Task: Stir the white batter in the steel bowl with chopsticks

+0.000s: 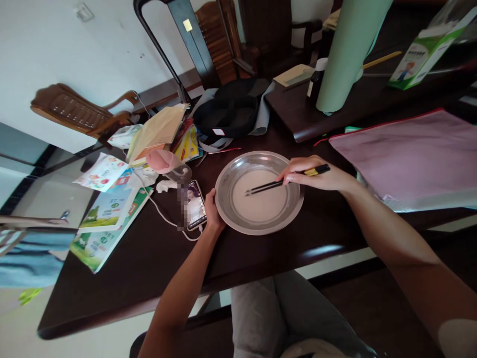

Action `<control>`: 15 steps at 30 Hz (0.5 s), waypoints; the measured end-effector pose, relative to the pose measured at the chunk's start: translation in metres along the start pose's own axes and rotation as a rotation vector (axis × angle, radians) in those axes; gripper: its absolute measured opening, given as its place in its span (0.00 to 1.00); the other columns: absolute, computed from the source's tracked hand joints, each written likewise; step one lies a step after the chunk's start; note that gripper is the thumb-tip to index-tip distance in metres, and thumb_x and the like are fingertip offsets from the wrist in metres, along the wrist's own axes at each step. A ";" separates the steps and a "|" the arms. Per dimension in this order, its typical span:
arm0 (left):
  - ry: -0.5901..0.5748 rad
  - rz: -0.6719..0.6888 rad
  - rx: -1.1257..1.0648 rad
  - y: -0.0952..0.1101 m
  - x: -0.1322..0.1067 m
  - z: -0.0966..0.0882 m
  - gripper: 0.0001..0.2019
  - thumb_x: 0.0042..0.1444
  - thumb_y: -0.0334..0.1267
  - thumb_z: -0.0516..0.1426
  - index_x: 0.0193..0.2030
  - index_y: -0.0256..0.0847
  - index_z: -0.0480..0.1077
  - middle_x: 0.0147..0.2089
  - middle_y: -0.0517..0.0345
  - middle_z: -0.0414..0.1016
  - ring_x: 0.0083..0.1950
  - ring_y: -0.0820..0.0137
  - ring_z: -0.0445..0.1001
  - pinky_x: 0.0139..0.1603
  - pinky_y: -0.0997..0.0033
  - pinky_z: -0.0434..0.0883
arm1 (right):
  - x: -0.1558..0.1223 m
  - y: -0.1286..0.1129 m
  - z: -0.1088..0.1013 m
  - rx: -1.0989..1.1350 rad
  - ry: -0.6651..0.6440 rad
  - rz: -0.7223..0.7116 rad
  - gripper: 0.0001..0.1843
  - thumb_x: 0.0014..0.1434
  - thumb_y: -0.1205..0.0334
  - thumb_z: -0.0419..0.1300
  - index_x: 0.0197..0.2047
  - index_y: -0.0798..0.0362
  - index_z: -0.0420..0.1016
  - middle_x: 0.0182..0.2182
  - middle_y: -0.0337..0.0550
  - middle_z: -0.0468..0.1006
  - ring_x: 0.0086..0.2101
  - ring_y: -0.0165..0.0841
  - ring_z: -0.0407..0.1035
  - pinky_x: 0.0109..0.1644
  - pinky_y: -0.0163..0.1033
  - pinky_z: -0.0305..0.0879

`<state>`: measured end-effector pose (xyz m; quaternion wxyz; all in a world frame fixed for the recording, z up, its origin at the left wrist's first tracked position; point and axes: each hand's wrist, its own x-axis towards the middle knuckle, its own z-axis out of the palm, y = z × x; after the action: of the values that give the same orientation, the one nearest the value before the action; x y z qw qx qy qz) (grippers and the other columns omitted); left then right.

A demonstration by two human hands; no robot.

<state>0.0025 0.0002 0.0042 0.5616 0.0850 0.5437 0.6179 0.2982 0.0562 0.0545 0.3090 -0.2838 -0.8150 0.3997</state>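
Observation:
A round metal basin [257, 227] with a pale, milky liquid [263, 209] in it stands on the dark table. My left hand [213, 211] grips the basin's left rim, thumb on top and the other fingers hidden underneath or behind. Over the basin's right side, my right hand [309, 172] is closed around a pair of black chopsticks [266, 187] with gold-coloured ends. Their tips point left and reach to the liquid near the middle; whether they dip in is hard to tell. Just left of my left hand lies a phone [194, 204] with its screen lit.
Booklets [106, 211], a pink-topped bottle [164, 161] and a white cable [160, 211] lie to the left. Behind the basin sits a black bag [227, 117]. At right are a pink zip pouch [406, 154], a green cylinder [348, 59] and a carton [417, 57]. Someone's arm [33, 220] shows far left.

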 end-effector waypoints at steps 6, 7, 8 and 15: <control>0.017 0.010 0.014 -0.001 0.002 -0.003 0.11 0.49 0.46 0.62 0.23 0.42 0.74 0.23 0.59 0.78 0.37 0.60 0.83 0.41 0.67 0.78 | -0.008 -0.002 -0.013 0.090 0.149 0.069 0.23 0.67 0.45 0.60 0.26 0.48 0.81 0.31 0.41 0.86 0.35 0.35 0.81 0.42 0.40 0.72; 0.015 0.011 0.017 -0.001 0.002 -0.003 0.11 0.49 0.46 0.62 0.23 0.42 0.74 0.23 0.59 0.78 0.38 0.60 0.83 0.41 0.66 0.78 | -0.008 -0.002 -0.012 0.110 0.100 0.060 0.24 0.68 0.45 0.59 0.26 0.48 0.82 0.31 0.41 0.87 0.35 0.35 0.81 0.42 0.39 0.72; 0.013 0.008 0.019 -0.001 0.002 -0.003 0.11 0.49 0.46 0.62 0.23 0.42 0.74 0.24 0.58 0.79 0.38 0.59 0.83 0.41 0.66 0.78 | -0.007 -0.002 -0.009 0.117 0.042 0.045 0.23 0.68 0.45 0.59 0.28 0.48 0.83 0.33 0.41 0.87 0.35 0.35 0.81 0.41 0.39 0.72; 0.018 0.001 0.003 0.001 -0.001 0.001 0.11 0.49 0.44 0.60 0.22 0.42 0.74 0.24 0.58 0.80 0.36 0.61 0.83 0.40 0.68 0.78 | -0.002 0.000 -0.004 -0.008 0.104 0.026 0.17 0.67 0.49 0.62 0.32 0.48 0.85 0.37 0.42 0.88 0.39 0.34 0.81 0.44 0.39 0.71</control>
<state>0.0033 0.0002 0.0055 0.5565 0.0807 0.5496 0.6179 0.3027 0.0562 0.0560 0.3447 -0.3159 -0.7956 0.3852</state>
